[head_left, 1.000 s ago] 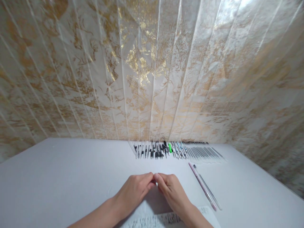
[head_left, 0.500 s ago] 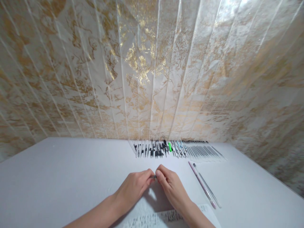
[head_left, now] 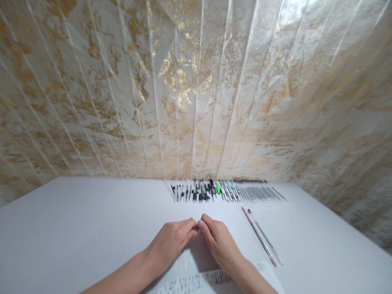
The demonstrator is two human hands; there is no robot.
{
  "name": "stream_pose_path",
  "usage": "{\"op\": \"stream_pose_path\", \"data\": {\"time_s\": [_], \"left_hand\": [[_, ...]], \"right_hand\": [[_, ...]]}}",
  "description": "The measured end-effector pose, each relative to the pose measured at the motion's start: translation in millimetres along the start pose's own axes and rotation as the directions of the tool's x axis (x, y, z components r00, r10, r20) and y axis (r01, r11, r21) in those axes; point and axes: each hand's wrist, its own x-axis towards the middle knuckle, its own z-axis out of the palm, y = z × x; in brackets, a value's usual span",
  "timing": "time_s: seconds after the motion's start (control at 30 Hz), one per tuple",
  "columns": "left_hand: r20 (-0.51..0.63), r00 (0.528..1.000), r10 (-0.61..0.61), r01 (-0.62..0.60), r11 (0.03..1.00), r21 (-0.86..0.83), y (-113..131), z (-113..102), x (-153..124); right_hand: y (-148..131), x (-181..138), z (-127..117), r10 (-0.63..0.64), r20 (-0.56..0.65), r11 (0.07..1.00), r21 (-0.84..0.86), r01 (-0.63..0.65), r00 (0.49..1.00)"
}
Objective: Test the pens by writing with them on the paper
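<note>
My left hand point(head_left: 171, 241) and my right hand point(head_left: 219, 240) meet at the fingertips above the white table, both closed. Between them a small dark pen-like piece point(head_left: 197, 229) shows, pinched from each side; most of it is covered by the fingers. Below the hands lies a sheet of paper point(head_left: 196, 282) with dark handwriting, partly under my right forearm. To the right of my right hand, a pink pen point(head_left: 259, 237) and a clear pen with a dark end point(head_left: 266, 237) lie side by side, slanted.
Along the table's point(head_left: 92, 220) back edge runs a row of pens and pen parts point(head_left: 203, 192), with a bright green piece point(head_left: 218, 188) among them. Several thin dark refills point(head_left: 260, 194) lie at its right end. A gold-patterned curtain point(head_left: 183, 102) hangs right behind.
My hands have come slightly closer together, so less of the small dark piece shows between the fingertips. The view has shifted a little; the pens on the table lie as before.
</note>
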Motion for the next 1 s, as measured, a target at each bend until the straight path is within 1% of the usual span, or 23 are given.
{"op": "stream_pose_path", "data": {"time_s": [0.1, 0.23, 0.3, 0.33, 0.4, 0.47, 0.5, 0.53, 0.57, 0.63, 0.7, 0.8, 0.87, 0.9, 0.93, 1.0], "left_hand": [[-0.001, 1.000, 0.016, -0.016, 1.000, -0.016, 1, 0, 0], [-0.021, 1.000, 0.003, -0.004, 1.000, -0.026, 0, 1, 1], [-0.037, 0.999, 0.017, -0.018, 0.998, -0.053, 1, -2, 1], [-0.053, 0.998, 0.022, -0.028, 0.995, -0.100, 3, -5, 1], [-0.105, 0.995, 0.000, -0.028, 0.963, -0.269, 10, -14, 1], [-0.161, 0.983, -0.090, -0.002, 0.868, -0.497, 21, -27, -1], [-0.178, 0.973, -0.149, 0.008, 0.789, -0.614, 28, -33, -2], [-0.192, 0.962, -0.195, -0.005, 0.691, -0.723, 36, -39, -4], [-0.198, 0.956, -0.217, -0.029, 0.599, -0.800, 44, -44, -6], [-0.202, 0.952, -0.230, -0.073, 0.473, -0.878, 58, -49, -11], [-0.192, 0.955, -0.226, -0.085, 0.410, -0.908, 69, -49, -15], [-0.205, 0.958, -0.202, -0.115, 0.384, -0.916, 78, -43, -22], [-0.227, 0.958, -0.173, -0.143, 0.398, -0.906, 81, -40, -25], [-0.237, 0.959, -0.153, -0.155, 0.417, -0.896, 82, -40, -27], [-0.247, 0.960, -0.132, -0.165, 0.446, -0.880, 83, -40, -28], [-0.292, 0.951, -0.104, -0.198, 0.521, -0.830, 83, -42, -30]], "right_hand": [[1, 0, 1, 0.056, 0.018, 0.997, 0.054, -0.056, 0.998], [0, 0, 3, 0.002, -0.026, 0.997, 0.072, 0.000, 1.000], [0, 1, 3, 0.007, -0.026, 0.991, 0.135, -0.004, 1.000], [0, 3, 2, 0.028, -0.021, 0.980, 0.199, -0.024, 0.999], [-3, 5, -4, 0.068, -0.003, 0.935, 0.350, -0.063, 0.998], [-12, 5, -15, 0.073, 0.029, 0.890, 0.449, -0.079, 0.997], [-19, 4, -20, 0.057, 0.058, 0.882, 0.465, -0.078, 0.997], [-26, 3, -26, 0.034, 0.112, 0.883, 0.462, -0.082, 0.993], [-34, 0, -30, 0.003, 0.170, 0.887, 0.454, -0.081, 0.985], [-50, -6, -31, -0.069, 0.270, 0.877, 0.475, -0.071, 0.960], [-61, -11, -25, -0.087, 0.322, 0.839, 0.534, -0.105, 0.943], [-68, -16, -14, -0.031, 0.313, 0.758, 0.626, -0.182, 0.949], [-68, -17, -13, -0.009, 0.304, 0.726, 0.657, -0.203, 0.953], [-68, -18, -16, -0.004, 0.317, 0.740, 0.639, -0.211, 0.948], [-68, -20, -20, 0.003, 0.330, 0.775, 0.596, -0.210, 0.944], [-69, -28, -31, 0.050, 0.311, 0.877, 0.441, -0.190, 0.949]]}}
